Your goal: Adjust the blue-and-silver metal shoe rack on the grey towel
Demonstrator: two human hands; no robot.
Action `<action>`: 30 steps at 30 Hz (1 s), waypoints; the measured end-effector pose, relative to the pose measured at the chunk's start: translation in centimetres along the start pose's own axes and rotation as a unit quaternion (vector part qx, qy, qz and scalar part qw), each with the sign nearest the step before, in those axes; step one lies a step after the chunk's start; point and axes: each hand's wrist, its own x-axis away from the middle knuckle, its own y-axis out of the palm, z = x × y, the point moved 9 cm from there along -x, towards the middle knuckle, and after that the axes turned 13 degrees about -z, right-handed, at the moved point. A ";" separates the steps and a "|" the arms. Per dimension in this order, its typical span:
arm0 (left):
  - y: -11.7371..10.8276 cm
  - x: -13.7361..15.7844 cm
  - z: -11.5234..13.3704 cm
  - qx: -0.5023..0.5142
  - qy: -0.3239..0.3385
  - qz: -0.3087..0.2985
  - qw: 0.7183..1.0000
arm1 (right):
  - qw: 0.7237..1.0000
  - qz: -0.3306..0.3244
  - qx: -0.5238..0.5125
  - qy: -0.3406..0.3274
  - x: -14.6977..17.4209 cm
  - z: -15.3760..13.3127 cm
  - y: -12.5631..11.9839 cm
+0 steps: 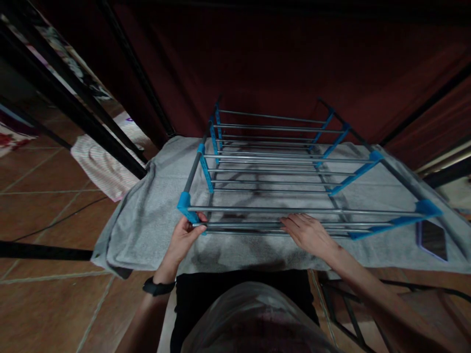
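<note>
My left hand had its fingers curled around the front rails of the rack, with the thumb lying on top, just beside the blue corner connector at the front left. My right hand lay flat near the middle of the same front rails, fingers stretched out and a little spread, pressing down on the metal without closing around it. On my left wrist I wore a black watch. The rack stood in front of me on a grey towel that covered a table, and it was a metal shelf frame with grey tubes and blue plastic joints. I counted two tiers of it, one above the other, and on the upper tier I could see four blue corner pieces; the lower joints were partly hidden, so I could not count them for sure. I judged that I was steadying or seating the front rails into the left connector, and that the next move would need a firm push with both hands together. One phone lay on the towel at the right, near the front right corner. One striped cloth hung at the left, over the tiled floor.
</note>
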 end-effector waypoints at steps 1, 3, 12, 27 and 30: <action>-0.1 -0.1 -0.2 0.007 -0.001 0.004 1.000 | 1.000 -0.004 0.000 0.001 -0.1 -0.1 0.0; -0.3 -0.1 -0.7 0.022 -0.008 0.014 1.000 | 1.000 -0.013 -0.003 0.000 -0.7 -0.7 0.0; -0.4 -0.2 -1.2 0.043 -0.009 0.023 0.999 | 0.990 -0.081 -0.079 -0.086 -9.8 -8.9 -0.6; -0.3 -1.8 0.8 0.116 0.100 0.056 0.987 | 0.949 -0.207 -0.202 -0.123 -15.6 -12.3 0.8; 0.2 -1.9 1.3 0.126 0.123 0.077 0.981 | 0.947 -0.208 -0.206 -0.132 -15.6 -12.3 0.5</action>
